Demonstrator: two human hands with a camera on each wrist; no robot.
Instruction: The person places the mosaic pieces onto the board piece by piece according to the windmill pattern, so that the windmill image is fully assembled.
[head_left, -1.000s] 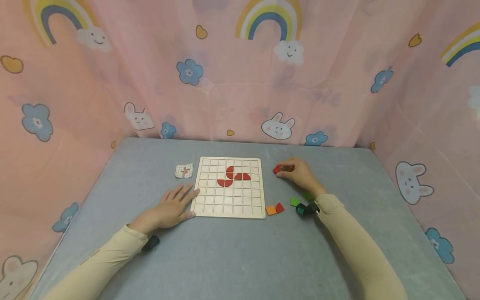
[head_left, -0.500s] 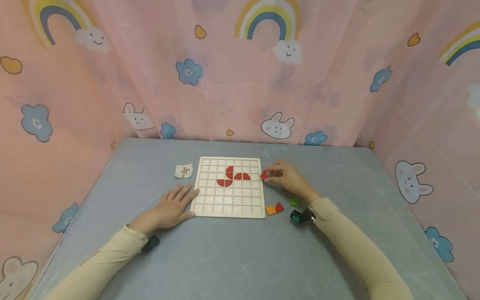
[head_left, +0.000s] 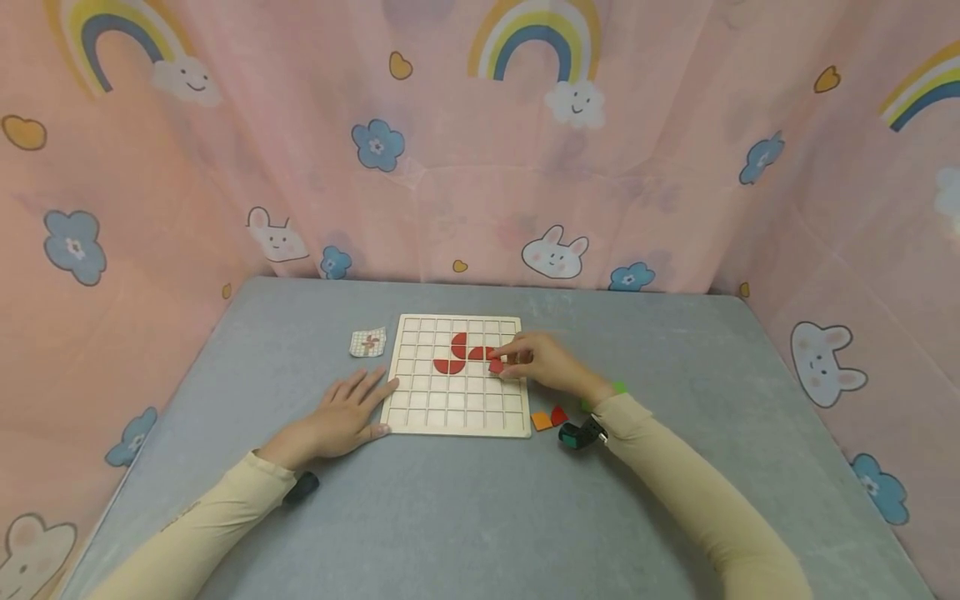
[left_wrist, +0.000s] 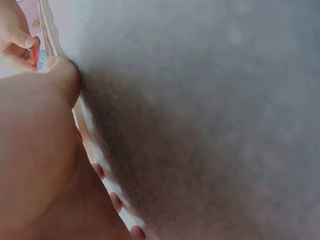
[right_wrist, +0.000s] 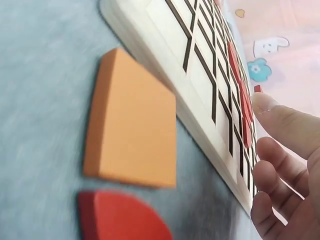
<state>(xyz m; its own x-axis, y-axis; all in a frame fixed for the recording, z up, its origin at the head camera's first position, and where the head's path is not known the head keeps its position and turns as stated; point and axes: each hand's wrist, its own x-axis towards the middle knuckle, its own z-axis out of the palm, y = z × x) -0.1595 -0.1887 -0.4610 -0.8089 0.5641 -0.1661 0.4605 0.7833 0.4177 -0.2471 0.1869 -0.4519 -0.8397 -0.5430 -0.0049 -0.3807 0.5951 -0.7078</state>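
Observation:
A pale wooden grid board (head_left: 435,408) lies on the table, with several red quarter-circle tiles (head_left: 450,366) set in its upper middle cells. My right hand (head_left: 551,364) is over the board's right part and pinches a red tile (head_left: 496,367) between thumb and fingertips, just beside the tiles there. The left wrist view catches that pinched tile (left_wrist: 35,55) edge-on; only its tip shows in the right wrist view. My left hand (head_left: 337,419) rests with fingers spread at the board's left edge, its thumb by the near left corner.
Left of the board lies a small card (head_left: 367,342) printed with a red pattern on a grid. By the near right corner are an orange square tile (head_left: 542,421) and a red quarter-circle tile (head_left: 558,416). Green tiles (head_left: 619,387) are partly hidden under the right wrist. A pink curtain (head_left: 465,208) hangs behind.
My right hand has moved left and nearer, carrying the red tile from the table right of the board to over its right cells. The left hand has stayed put.

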